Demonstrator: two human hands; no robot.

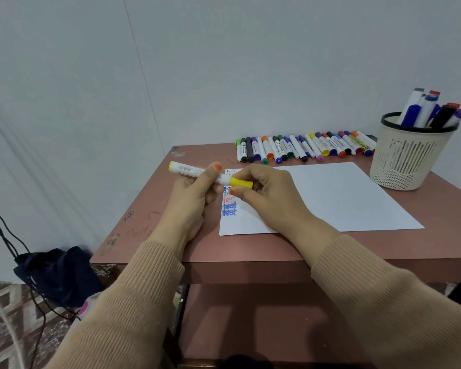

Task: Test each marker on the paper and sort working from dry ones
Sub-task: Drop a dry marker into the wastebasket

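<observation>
Yellow marker (197, 172) above paper (330, 198) w/ left hand (194, 202) gripping barrel (180, 168), right hand (266, 194) pinching cap (241, 183).

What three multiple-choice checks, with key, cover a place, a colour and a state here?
1. Where does the row of loose markers lie?
A. beyond the paper, along the far edge of the table
B. on the paper
C. at the table's near edge

2. What colour is the cap of the held marker?
A. green
B. yellow
C. red

3. How is the held marker kept?
A. lying on the paper
B. in one hand alone
C. in both hands

Key: 1 A, the row sits past the sheet's far side. 2 B, the cap at the right hand is yellow. 3 C, the left hand grips the barrel and the right pinches the cap.
</observation>
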